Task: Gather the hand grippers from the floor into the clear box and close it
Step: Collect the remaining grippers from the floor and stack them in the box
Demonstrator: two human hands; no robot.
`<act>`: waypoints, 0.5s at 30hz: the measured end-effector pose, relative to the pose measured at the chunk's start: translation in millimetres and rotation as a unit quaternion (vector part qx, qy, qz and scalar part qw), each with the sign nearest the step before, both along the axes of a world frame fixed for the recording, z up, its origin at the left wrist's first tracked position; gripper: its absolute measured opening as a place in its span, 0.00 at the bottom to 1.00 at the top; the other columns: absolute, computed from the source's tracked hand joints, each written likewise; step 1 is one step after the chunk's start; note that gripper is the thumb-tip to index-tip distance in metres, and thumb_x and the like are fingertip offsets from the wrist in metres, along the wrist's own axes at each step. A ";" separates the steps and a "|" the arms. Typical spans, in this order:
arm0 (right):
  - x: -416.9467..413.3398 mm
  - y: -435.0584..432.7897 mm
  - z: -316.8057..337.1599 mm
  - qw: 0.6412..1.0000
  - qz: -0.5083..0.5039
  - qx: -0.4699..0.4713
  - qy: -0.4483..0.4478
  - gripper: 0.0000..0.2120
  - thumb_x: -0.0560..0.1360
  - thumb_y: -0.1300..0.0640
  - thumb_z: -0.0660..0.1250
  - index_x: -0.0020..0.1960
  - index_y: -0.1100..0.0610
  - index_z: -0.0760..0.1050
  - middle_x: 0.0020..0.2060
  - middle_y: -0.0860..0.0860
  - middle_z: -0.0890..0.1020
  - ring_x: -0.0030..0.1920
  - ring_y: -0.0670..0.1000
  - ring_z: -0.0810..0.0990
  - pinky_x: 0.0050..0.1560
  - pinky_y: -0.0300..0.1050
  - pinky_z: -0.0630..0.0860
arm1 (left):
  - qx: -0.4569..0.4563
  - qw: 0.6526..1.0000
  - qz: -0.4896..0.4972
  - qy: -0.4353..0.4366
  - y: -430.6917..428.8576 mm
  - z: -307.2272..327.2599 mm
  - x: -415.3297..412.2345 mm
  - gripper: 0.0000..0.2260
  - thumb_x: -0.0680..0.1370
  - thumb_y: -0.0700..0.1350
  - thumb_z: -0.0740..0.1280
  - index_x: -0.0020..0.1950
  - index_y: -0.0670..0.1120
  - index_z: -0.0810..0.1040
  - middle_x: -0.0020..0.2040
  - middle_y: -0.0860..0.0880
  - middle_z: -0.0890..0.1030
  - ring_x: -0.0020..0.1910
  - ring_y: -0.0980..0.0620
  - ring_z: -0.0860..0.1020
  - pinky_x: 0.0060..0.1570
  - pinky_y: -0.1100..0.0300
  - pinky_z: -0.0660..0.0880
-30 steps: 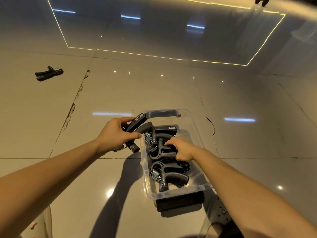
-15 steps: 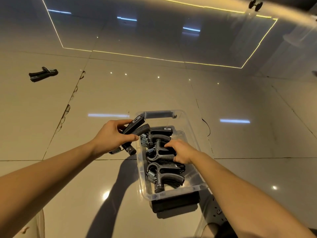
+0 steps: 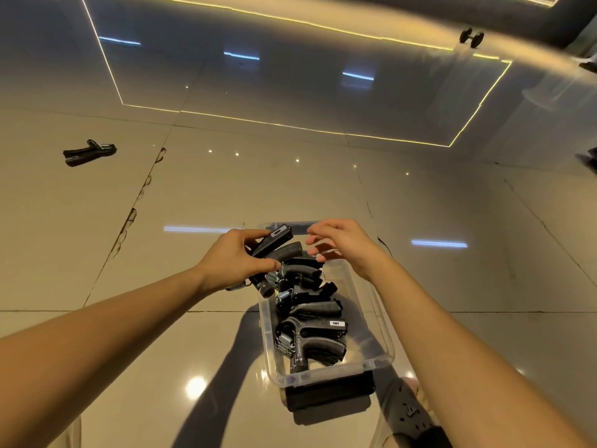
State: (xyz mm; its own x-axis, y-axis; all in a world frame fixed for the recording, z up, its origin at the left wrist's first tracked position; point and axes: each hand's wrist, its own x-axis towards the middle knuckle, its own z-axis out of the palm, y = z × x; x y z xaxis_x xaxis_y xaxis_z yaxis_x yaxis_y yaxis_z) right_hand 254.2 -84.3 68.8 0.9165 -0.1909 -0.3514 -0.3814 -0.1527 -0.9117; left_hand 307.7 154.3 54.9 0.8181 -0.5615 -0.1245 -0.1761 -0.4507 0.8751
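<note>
Here, clear box holds hand grippers; left fingers grip another gripper; right fingers loose.

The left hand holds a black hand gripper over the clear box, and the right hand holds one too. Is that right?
Not quite. The right hand holds nothing; its fingers hang loosely curled above the clear box. The left hand does hold a black hand gripper over the box. The head view shows it.

The right hand is lifting off the packed black spring grippers in the clear plastic box, while the left hand is bringing its black hand gripper over the box.
</note>
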 end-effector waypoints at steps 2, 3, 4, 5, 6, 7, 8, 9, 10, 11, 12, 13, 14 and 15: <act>-0.8 10.1 13.9 0.999 0.023 0.037 0.019 0.12 0.81 0.54 0.67 0.58 0.62 0.80 0.44 0.57 0.85 0.40 0.55 0.84 0.37 0.44 0.82 | -0.006 1.000 -0.004 0.001 -4.5 3.3 -2.0 0.32 0.70 0.47 0.80 0.73 0.49 0.76 0.46 0.49 0.86 0.39 0.55 0.85 0.42 0.62 0.82; -1.4 14.0 15.2 0.998 0.035 0.033 0.026 0.12 0.81 0.54 0.67 0.58 0.62 0.80 0.44 0.57 0.85 0.39 0.55 0.84 0.35 0.42 0.81 | -0.009 1.000 -0.005 0.003 -5.5 4.1 -3.2 0.32 0.70 0.46 0.80 0.73 0.49 0.76 0.46 0.49 0.86 0.38 0.55 0.85 0.40 0.64 0.81; -1.9 17.0 14.7 0.998 0.040 0.033 0.029 0.12 0.80 0.55 0.68 0.59 0.61 0.79 0.44 0.58 0.84 0.38 0.54 0.84 0.33 0.41 0.81 | -0.012 1.000 -0.006 0.006 -5.8 4.8 -4.3 0.32 0.70 0.46 0.80 0.73 0.49 0.76 0.46 0.49 0.86 0.38 0.55 0.85 0.38 0.64 0.80; -2.8 19.5 13.9 0.998 0.038 0.037 0.029 0.11 0.80 0.57 0.69 0.59 0.61 0.79 0.44 0.59 0.84 0.37 0.53 0.84 0.33 0.40 0.80 | -0.015 1.000 -0.006 0.008 -5.2 4.9 -5.0 0.32 0.70 0.46 0.81 0.73 0.49 0.75 0.46 0.49 0.86 0.38 0.54 0.85 0.38 0.65 0.79; -3.4 20.8 12.8 0.998 0.033 0.043 0.027 0.11 0.80 0.58 0.69 0.60 0.62 0.79 0.45 0.60 0.84 0.36 0.53 0.84 0.32 0.40 0.80 | -0.015 1.000 -0.006 0.007 -4.2 4.9 -5.5 0.33 0.70 0.47 0.81 0.73 0.49 0.75 0.46 0.49 0.86 0.38 0.54 0.86 0.39 0.64 0.80; -4.1 22.2 11.7 0.998 0.029 0.049 0.025 0.12 0.80 0.58 0.69 0.61 0.62 0.78 0.45 0.60 0.84 0.35 0.52 0.83 0.31 0.40 0.80 | -0.013 1.000 -0.010 0.001 -2.9 5.0 -6.0 0.32 0.70 0.47 0.81 0.73 0.49 0.76 0.46 0.50 0.86 0.39 0.54 0.85 0.40 0.64 0.80; -4.9 23.5 10.7 0.998 0.025 0.055 0.027 0.12 0.80 0.57 0.69 0.61 0.61 0.78 0.45 0.60 0.84 0.35 0.52 0.83 0.30 0.40 0.80 | -0.012 1.000 -0.014 -0.005 -2.1 5.2 -6.7 0.31 0.70 0.47 0.81 0.72 0.50 0.77 0.46 0.50 0.86 0.39 0.55 0.85 0.41 0.63 0.81; -5.4 25.1 9.3 0.997 0.021 0.062 0.032 0.13 0.80 0.56 0.69 0.62 0.60 0.77 0.45 0.60 0.84 0.34 0.52 0.83 0.30 0.39 0.79 | -0.011 1.000 -0.021 -0.010 -1.7 5.1 -6.8 0.31 0.69 0.47 0.81 0.71 0.50 0.77 0.45 0.51 0.87 0.39 0.55 0.85 0.42 0.62 0.81; -6.0 27.2 8.4 0.997 0.019 0.070 0.036 0.13 0.80 0.55 0.69 0.62 0.58 0.77 0.44 0.60 0.85 0.34 0.52 0.83 0.29 0.39 0.79 | -0.012 0.999 -0.026 -0.014 -1.8 5.3 -7.1 0.30 0.69 0.47 0.81 0.70 0.51 0.78 0.45 0.51 0.87 0.40 0.55 0.85 0.42 0.61 0.81; -6.5 29.7 7.4 0.996 0.018 0.077 0.037 0.13 0.80 0.54 0.69 0.62 0.57 0.76 0.44 0.60 0.85 0.33 0.53 0.83 0.28 0.39 0.79 | -0.012 0.999 -0.032 -0.019 -2.2 5.5 -7.1 0.29 0.69 0.47 0.81 0.69 0.53 0.79 0.45 0.52 0.87 0.40 0.55 0.85 0.43 0.58 0.82; -7.1 31.8 6.9 0.996 0.021 0.079 0.032 0.13 0.80 0.53 0.69 0.62 0.56 0.77 0.44 0.60 0.85 0.33 0.53 0.82 0.28 0.39 0.78 | -0.012 0.999 -0.038 -0.025 -3.0 6.0 -7.3 0.28 0.69 0.47 0.81 0.68 0.54 0.79 0.45 0.52 0.87 0.40 0.55 0.85 0.44 0.56 0.83; -7.5 33.8 6.7 0.996 0.023 0.080 0.022 0.12 0.80 0.52 0.69 0.62 0.56 0.77 0.44 0.61 0.85 0.32 0.53 0.81 0.27 0.39 0.78 | -0.012 0.998 -0.044 -0.034 -3.6 6.6 -7.2 0.28 0.69 0.47 0.81 0.67 0.57 0.79 0.46 0.53 0.87 0.40 0.55 0.85 0.45 0.53 0.83; -7.8 35.1 6.4 0.997 0.023 0.080 0.009 0.12 0.81 0.53 0.68 0.61 0.57 0.78 0.44 0.61 0.84 0.31 0.54 0.80 0.27 0.39 0.77 | -0.014 0.998 -0.048 -0.044 -4.1 7.8 -6.9 0.28 0.68 0.48 0.80 0.67 0.59 0.79 0.46 0.54 0.87 0.41 0.55 0.85 0.45 0.52 0.84; -8.4 36.2 7.2 0.997 0.021 0.079 -0.004 0.12 0.81 0.53 0.67 0.62 0.58 0.78 0.44 0.60 0.84 0.31 0.54 0.80 0.26 0.39 0.77 | -0.016 0.997 -0.053 -0.053 -4.6 9.2 -6.2 0.28 0.68 0.48 0.80 0.66 0.62 0.79 0.47 0.54 0.87 0.41 0.55 0.85 0.43 0.52 0.84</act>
State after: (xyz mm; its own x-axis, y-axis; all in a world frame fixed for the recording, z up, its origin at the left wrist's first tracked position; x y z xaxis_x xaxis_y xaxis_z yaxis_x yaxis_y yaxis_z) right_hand 245.8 -48.0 76.0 0.9252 -0.0951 -0.3675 -0.3710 -0.0220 -0.9284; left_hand 301.5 149.7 64.2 0.7611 -0.6483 -0.0207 -0.3139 -0.3960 0.8629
